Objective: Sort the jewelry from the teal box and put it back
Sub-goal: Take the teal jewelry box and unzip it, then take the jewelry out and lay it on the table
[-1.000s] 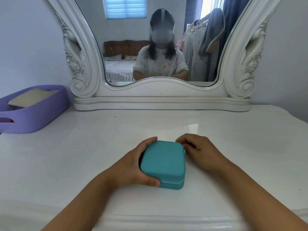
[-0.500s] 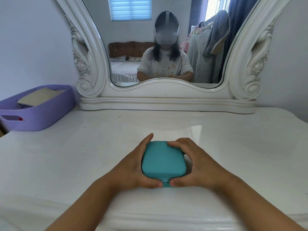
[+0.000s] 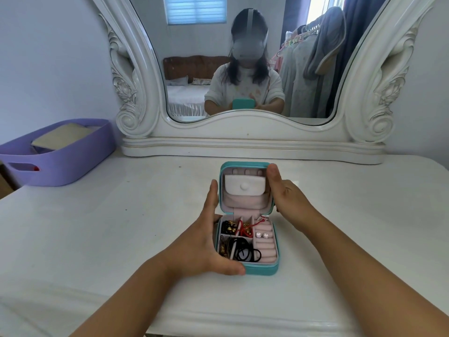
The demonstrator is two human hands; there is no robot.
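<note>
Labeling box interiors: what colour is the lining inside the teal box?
Pale pink lining, with a white snap pocket in the lid; head view.

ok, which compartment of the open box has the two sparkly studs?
The ring-roll section along the right side holds the stud pair; the left compartments hold gold pieces, red cord and black hair ties.

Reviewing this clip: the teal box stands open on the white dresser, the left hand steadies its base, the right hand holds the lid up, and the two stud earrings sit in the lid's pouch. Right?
Not quite. The head view shows the stud earrings on the pink ring rolls in the base of the teal box, not in the lid's pouch, which is snapped shut. The left hand steadies the base and the right hand holds the lid, as stated.
</note>
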